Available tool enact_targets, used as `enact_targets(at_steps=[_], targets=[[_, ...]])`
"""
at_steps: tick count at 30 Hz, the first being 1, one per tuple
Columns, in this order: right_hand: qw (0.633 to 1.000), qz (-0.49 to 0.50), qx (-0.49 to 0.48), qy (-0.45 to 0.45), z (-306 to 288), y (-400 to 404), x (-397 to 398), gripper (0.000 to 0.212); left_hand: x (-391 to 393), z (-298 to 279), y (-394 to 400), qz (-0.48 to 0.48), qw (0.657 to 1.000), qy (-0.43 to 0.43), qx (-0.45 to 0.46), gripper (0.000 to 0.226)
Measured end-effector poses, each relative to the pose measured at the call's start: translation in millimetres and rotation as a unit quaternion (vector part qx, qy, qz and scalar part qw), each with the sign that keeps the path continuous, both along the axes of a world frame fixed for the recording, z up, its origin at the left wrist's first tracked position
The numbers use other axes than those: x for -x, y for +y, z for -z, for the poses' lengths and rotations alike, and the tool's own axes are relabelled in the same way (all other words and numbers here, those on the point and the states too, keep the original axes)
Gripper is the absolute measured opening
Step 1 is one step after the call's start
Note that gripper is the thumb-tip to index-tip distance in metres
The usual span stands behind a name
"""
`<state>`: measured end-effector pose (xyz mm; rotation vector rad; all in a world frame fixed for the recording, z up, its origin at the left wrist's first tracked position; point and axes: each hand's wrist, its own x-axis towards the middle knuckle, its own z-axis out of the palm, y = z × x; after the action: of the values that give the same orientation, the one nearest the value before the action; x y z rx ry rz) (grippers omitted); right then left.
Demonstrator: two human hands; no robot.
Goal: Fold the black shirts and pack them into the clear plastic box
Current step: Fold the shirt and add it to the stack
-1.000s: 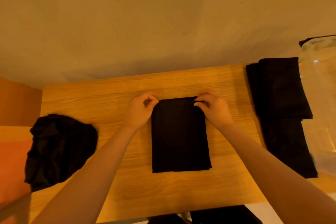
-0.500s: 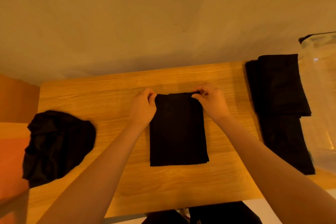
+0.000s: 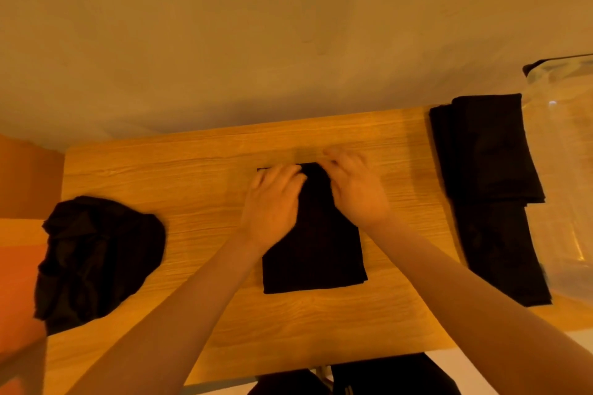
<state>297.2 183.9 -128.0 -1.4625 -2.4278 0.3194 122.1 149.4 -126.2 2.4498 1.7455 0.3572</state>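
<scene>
Both hands on far end of folded black shirt, mid-fold, frame centre.

Left hand (image 3: 272, 202) and right hand (image 3: 354, 192) lie on the shirt (image 3: 316, 253); motion blur, cannot tell if fingers pinch or just press, likely taking the far edge to double it over. Shirt flat on tabletop (image 3: 192, 170). Finished folded stack (image 3: 487, 170) waits at right beside clear plastic box (image 3: 568, 138), handy for packing; unfolded heap (image 3: 96, 253) at left.
</scene>
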Motion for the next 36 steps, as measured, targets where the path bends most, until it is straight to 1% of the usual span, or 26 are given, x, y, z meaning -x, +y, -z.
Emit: enact_targets(at_steps=[1, 2, 3, 5, 6, 8, 9, 11, 12, 15, 16, 18, 20, 21, 24, 27, 29, 32, 34, 36], targets=[[0.998, -0.035, 0.015, -0.046, 4.0, -4.8, 0.6, 0.040, -1.0, 4.3, -4.4, 0.030, 0.999, 0.033, 0.027, 0.037], [0.994, -0.046, 0.038, -0.086, 7.7, -8.3, -0.7, 0.044, 0.5, 9.5, -7.4, 0.038, 0.995, 0.068, 0.055, 0.045], [0.990, -0.034, 0.078, -0.114, 10.7, -10.1, -3.7, 0.051, 3.4, 14.0, -9.3, 0.033, 0.992, 0.093, 0.079, 0.050], [0.982, 0.007, 0.137, -0.128, 12.5, -9.0, -11.2, 0.066, 8.5, 19.5, -9.9, 0.006, 0.988, 0.099, 0.122, 0.056], [0.978, 0.017, 0.160, -0.135, 12.2, -7.4, -13.9, 0.069, 10.0, 20.9, -8.7, -0.013, 0.985, 0.090, 0.146, 0.059], [0.969, 0.017, 0.185, -0.165, 9.0, -5.9, -14.7, 0.066, 10.3, 19.4, -6.7, -0.047, 0.975, 0.087, 0.199, 0.065], [0.966, 0.018, 0.190, -0.174, 6.0, -6.1, -13.6, 0.064, 9.9, 18.6, -6.9, -0.053, 0.972, 0.095, 0.207, 0.068], [0.969, 0.027, 0.186, -0.160, -2.2, -12.0, -13.5, 0.066, 12.6, 12.5, -13.9, -0.037, 0.976, 0.082, 0.198, 0.070], [0.976, 0.020, 0.165, -0.144, -5.9, -19.0, -15.0, 0.068, 15.9, 8.3, -21.8, -0.017, 0.982, 0.067, 0.173, 0.070], [0.989, -0.067, 0.084, -0.104, -9.0, -57.9, -23.9, 0.065, 29.6, 1.3, -64.3, 0.081, 0.992, 0.038, 0.092, 0.064], [0.985, -0.105, 0.085, -0.111, -7.8, -74.9, -27.3, 0.063, 34.5, 2.1, -82.3, 0.120, 0.988, 0.044, 0.088, 0.063], [0.970, -0.157, 0.104, -0.152, -2.7, -104.4, -35.7, 0.064, 43.3, 7.8, -113.9, 0.173, 0.975, 0.078, 0.117, 0.064], [0.959, -0.158, 0.125, -0.198, 1.3, -122.5, -44.4, 0.067, 50.1, 15.3, -132.0, 0.174, 0.968, 0.113, 0.141, 0.065], [0.959, -0.145, 0.130, -0.207, 3.5, -127.4, -49.3, 0.066, 52.5, 18.3, -135.6, 0.159, 0.970, 0.113, 0.146, 0.063], [0.971, -0.126, 0.089, -0.185, 3.6, -132.0, -57.4, 0.052, 52.2, 15.5, -134.3, 0.108, 0.981, 0.061, 0.150, 0.048], [0.977, -0.118, 0.068, -0.167, -1.2, -131.3, -51.8, 0.058, 48.1, 5.7, -131.8, 0.088, 0.986, 0.045, 0.136, 0.053], [0.984, -0.104, 0.053, -0.136, -5.8, -131.5, -48.1, 0.055, 45.0, -0.3, -132.4, 0.062, 0.989, -0.002, 0.136, 0.047], [0.990, -0.101, 0.043, -0.094, -10.0, -136.7, -49.2, 0.050, 40.0, -10.1, -135.2, 0.000, 0.976, -0.112, 0.189, 0.049], [0.990, -0.108, 0.047, -0.081, -17.8, -141.0, -50.4, 0.046, 39.9, -14.7, -139.3, -0.029, 0.966, -0.150, 0.208, 0.041], [0.990, -0.092, 0.090, -0.059, -28.6, -143.9, -49.2, 0.037, 39.4, -19.5, -143.1, -0.056, 0.957, -0.193, 0.210, 0.032]])
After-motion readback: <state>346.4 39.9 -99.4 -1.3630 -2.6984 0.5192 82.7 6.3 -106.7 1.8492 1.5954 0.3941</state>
